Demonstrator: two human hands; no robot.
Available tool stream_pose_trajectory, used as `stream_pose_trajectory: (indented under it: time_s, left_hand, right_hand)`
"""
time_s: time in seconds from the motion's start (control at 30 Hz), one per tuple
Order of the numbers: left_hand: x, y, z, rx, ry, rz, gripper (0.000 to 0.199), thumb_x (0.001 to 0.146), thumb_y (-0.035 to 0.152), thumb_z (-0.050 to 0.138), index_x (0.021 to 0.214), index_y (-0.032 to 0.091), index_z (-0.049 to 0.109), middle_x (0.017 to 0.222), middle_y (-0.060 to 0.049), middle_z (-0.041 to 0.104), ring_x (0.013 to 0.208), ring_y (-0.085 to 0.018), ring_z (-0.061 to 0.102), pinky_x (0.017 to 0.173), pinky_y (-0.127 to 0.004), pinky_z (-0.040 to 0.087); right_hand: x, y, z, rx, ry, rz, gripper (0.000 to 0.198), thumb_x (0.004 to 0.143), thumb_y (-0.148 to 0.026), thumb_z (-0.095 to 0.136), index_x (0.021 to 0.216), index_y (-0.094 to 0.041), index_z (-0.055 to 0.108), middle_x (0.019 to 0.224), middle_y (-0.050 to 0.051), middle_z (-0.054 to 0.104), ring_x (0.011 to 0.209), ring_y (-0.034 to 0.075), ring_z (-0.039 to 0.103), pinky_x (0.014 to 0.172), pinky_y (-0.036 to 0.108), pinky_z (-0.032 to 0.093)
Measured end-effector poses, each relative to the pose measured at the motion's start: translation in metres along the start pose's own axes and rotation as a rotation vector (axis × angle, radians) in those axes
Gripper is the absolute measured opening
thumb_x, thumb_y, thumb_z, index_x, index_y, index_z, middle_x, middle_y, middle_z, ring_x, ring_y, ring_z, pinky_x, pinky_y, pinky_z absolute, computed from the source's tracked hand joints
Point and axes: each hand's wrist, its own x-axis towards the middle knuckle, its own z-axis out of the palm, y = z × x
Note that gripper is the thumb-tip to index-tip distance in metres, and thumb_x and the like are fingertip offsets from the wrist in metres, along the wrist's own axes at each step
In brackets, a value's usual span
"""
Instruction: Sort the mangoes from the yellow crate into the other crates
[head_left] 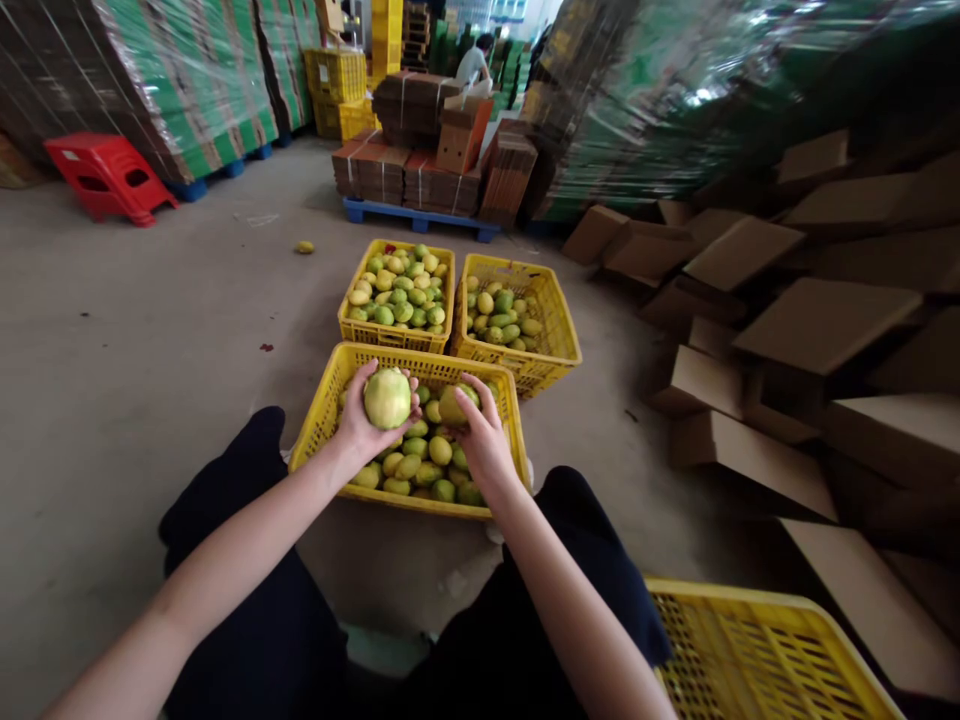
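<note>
My left hand (355,424) is wrapped round a large, pale green, roundish fruit (388,398), held up above the near yellow crate (319,412). To its right, my right hand (486,438) grips a smaller yellow-green fruit (452,406) between thumb and fingers. The two fruits are apart. Under both hands the near crate holds many oval fruits (440,450), yellow to green. I cannot tell their exact kind. The crate stands on the floor between my knees.
Behind it stand a full yellow crate (396,338) and a partly filled one (559,318). Another yellow crate (757,640) is at lower right. Cardboard boxes (825,325) pile up on the right. A red stool (112,175), a loose fruit (304,247) and a distant person (474,65) are also visible.
</note>
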Motion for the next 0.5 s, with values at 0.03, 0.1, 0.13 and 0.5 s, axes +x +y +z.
stream_pose_trajectory:
  time_s: [0.03,0.1,0.13,0.5]
  left_hand:
    - [0.000,-0.002,-0.001,-0.021,0.022,0.007,0.022,0.082,0.039,0.062,0.085,0.018,0.064,0.082,-0.005,0.072,0.072,-0.019,0.071,0.066,-0.031,0.057]
    - [0.001,-0.007,-0.001,-0.040,0.049,0.015,0.016,0.082,0.034,0.060,0.083,0.019,0.064,0.094,-0.005,0.075,0.085,-0.020,0.072,0.071,-0.033,0.057]
    - [0.002,-0.011,-0.001,-0.039,0.052,0.018,0.015,0.083,0.033,0.059,0.085,0.019,0.065,0.100,-0.005,0.075,0.087,-0.020,0.072,0.071,-0.033,0.057]
    - [0.014,-0.031,-0.022,0.207,-0.072,0.139,0.053,0.068,0.021,0.061,0.120,0.019,0.069,0.120,-0.006,0.072,0.116,-0.026,0.064,0.099,-0.036,0.051]
  right_hand:
    - [0.000,0.003,0.001,-0.046,0.014,-0.026,0.055,0.073,-0.055,0.072,0.120,-0.031,0.058,0.114,0.002,0.062,0.097,0.022,0.063,0.064,0.029,0.057]
    - [0.000,0.009,0.004,-0.171,0.044,-0.118,0.055,0.079,-0.059,0.064,0.126,-0.031,0.058,0.126,0.006,0.058,0.113,0.026,0.059,0.081,0.037,0.059]
    - [0.000,0.011,0.006,-0.246,0.042,-0.182,0.057,0.081,-0.060,0.062,0.130,-0.031,0.057,0.132,0.007,0.054,0.123,0.028,0.055,0.093,0.042,0.057]
    - [-0.021,0.033,0.015,-0.667,-0.220,-0.682,0.071,0.065,-0.055,0.085,0.123,-0.023,0.061,0.158,0.019,0.036,0.147,0.043,0.034,0.118,0.063,0.031]
